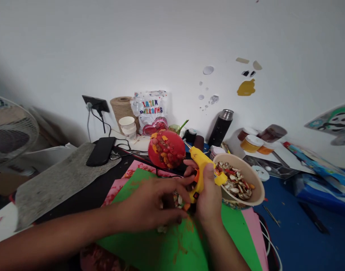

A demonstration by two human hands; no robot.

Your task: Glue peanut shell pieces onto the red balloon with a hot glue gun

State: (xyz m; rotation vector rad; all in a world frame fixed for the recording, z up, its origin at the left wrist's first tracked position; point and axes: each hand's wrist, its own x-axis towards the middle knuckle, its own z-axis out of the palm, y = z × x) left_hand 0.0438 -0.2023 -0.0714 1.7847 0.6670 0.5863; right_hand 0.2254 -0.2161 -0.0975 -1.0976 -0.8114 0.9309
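My right hand point(209, 199) grips a yellow hot glue gun point(200, 160) with its nozzle pointing up and to the left. Close beside its handle, my left hand point(155, 203) has its fingers curled, with a small orange shell point(186, 207) at the fingertips. Just beyond the nozzle rests a red balloon point(174, 145), partly covered with red and orange shells. A cream bowl point(258, 194) full of shells stands right of my right hand. Under both hands lies a green sheet point(150, 244) with orange smears; a few loose shells on it are partly hidden by my left hand.
At the back stand a balloon bag point(151, 109), a twine roll point(118, 107), paper cups point(127, 122) and a black flask point(220, 128). Paint jars point(251, 143) sit right of the flask. A phone point(101, 151) and cables lie left; a fan point(11, 128) stands far left.
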